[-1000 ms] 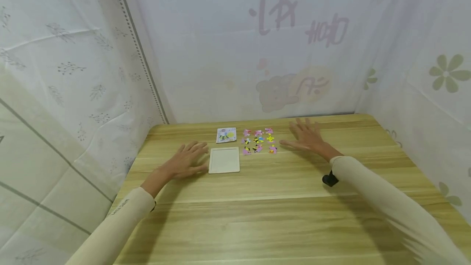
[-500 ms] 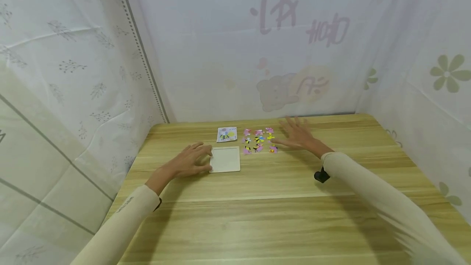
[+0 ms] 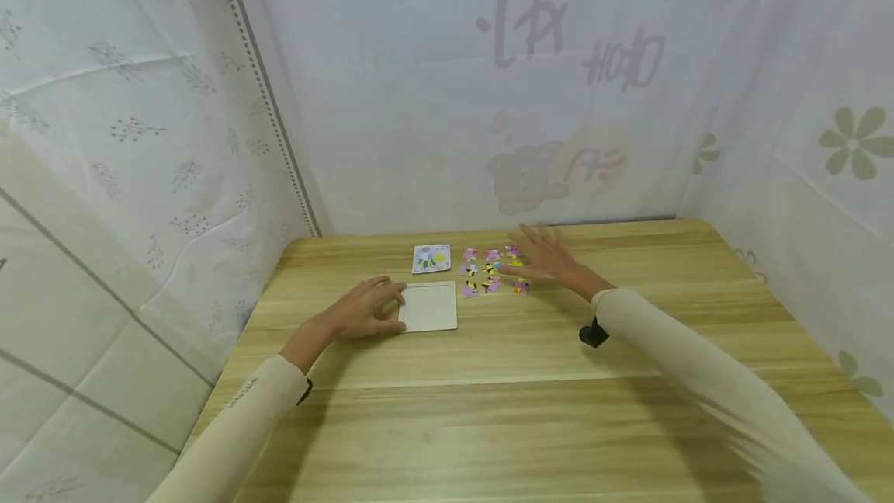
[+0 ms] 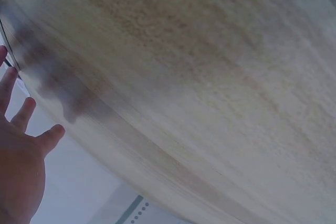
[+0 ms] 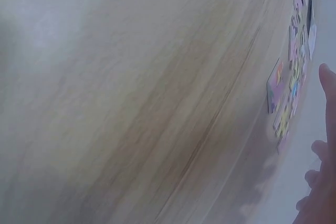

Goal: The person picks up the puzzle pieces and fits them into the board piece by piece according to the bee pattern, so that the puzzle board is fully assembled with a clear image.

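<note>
A white square board (image 3: 431, 307) lies flat on the wooden table (image 3: 489, 410). My left hand (image 3: 377, 307) rests at the board's left edge, fingers relaxed and thumb near its lower left corner. Behind the board lies a small picture card (image 3: 431, 258). To its right are several pink and yellow puzzle pieces (image 3: 486, 270) set out in rows. My right hand (image 3: 543, 258) is spread flat over the right-hand pieces and holds nothing. The left wrist view shows the left hand (image 4: 21, 150) with straight fingers. The right wrist view shows blurred puzzle pieces (image 5: 286, 103) beside my fingertips (image 5: 326, 85).
White printed curtains (image 3: 559, 99) close in the table at the back and on both sides. The table's left edge (image 3: 240, 348) drops off beside my left forearm. A black wrist camera (image 3: 592, 334) sits under my right sleeve.
My right hand has slid left from the bare table until it lies over the right column of pieces. My left hand has moved right up against the board's edge.
</note>
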The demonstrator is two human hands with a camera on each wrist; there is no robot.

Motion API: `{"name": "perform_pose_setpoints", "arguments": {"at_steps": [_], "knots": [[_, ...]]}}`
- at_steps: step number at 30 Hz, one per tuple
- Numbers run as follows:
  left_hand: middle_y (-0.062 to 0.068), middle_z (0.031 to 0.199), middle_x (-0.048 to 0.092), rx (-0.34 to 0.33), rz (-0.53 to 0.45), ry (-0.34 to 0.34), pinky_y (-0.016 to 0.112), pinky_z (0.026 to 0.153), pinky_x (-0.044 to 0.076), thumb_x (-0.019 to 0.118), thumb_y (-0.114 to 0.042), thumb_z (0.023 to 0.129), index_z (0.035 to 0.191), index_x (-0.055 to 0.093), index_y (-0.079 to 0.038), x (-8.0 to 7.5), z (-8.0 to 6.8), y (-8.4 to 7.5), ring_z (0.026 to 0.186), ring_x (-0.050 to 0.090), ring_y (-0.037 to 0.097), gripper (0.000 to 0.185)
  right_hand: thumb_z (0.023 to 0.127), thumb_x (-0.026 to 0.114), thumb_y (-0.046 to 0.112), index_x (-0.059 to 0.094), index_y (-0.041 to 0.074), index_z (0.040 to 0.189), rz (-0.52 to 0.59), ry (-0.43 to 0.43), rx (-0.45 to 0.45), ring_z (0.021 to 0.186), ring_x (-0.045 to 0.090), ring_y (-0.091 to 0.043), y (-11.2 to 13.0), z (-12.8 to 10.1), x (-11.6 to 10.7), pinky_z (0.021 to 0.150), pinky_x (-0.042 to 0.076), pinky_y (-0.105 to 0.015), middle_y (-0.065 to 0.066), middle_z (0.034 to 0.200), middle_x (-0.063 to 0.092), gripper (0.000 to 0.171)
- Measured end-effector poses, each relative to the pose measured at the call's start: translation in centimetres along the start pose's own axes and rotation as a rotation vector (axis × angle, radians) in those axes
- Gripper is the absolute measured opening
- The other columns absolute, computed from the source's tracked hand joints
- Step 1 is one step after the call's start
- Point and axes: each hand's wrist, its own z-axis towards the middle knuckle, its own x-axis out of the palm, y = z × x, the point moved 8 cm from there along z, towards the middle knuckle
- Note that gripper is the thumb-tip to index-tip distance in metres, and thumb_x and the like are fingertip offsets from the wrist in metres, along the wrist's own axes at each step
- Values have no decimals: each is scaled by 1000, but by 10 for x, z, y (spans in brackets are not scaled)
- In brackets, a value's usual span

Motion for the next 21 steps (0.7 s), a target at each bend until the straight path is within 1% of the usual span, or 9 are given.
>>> {"name": "perform_pose_setpoints", "arguments": {"at_steps": [5, 8, 12, 16, 18, 21], "knots": [[6, 162, 44, -25, -20, 15, 63, 123, 23, 75, -53, 92, 125, 68, -19, 0, 2, 3, 154, 27, 38, 48, 96, 64, 59, 36, 11, 162, 26, -13, -17, 154, 9, -54, 10, 5, -1, 120, 0, -74, -22, 169, 22, 86], [6, 160, 46, -18, -33, 19, 62, 122, 26, 75, -54, 92, 125, 68, -18, 1, 2, 4, 153, 30, 37, 49, 97, 64, 59, 38, 11, 162, 23, -13, -30, 154, 11, -53, 14, 10, 2, 122, 1, -71, -21, 169, 24, 85], [4, 149, 57, -10, -39, 21, 59, 122, 28, 77, -53, 91, 131, 65, -15, 3, 3, 4, 151, 34, 36, 56, 98, 60, 61, 38, 12, 162, 25, 4, -53, 155, 11, -51, 19, 19, 10, 124, 2, -67, -20, 169, 24, 83], [2, 142, 62, 4, -31, 21, 57, 122, 30, 78, -50, 92, 135, 63, -13, 4, 4, 2, 150, 36, 35, 60, 99, 60, 61, 39, 13, 161, 45, 10, -72, 155, 12, -51, 24, 25, 15, 125, 4, -65, -18, 169, 26, 81], [2, 142, 62, 7, -28, 22, 56, 122, 30, 78, -50, 92, 135, 63, -12, 3, 5, 0, 149, 37, 34, 59, 99, 62, 58, 42, 12, 160, 60, -6, -90, 154, 14, -52, 27, 28, 14, 124, 7, -67, -20, 167, 29, 79], [4, 147, 59, 1, -26, 29, 56, 121, 31, 78, -50, 91, 131, 64, -13, 2, 5, -1, 149, 37, 33, 56, 99, 67, 52, 45, 9, 157, 88, -29, -117, 153, 18, -54, 32, 31, 12, 124, 10, -68, -23, 165, 34, 76]]}}
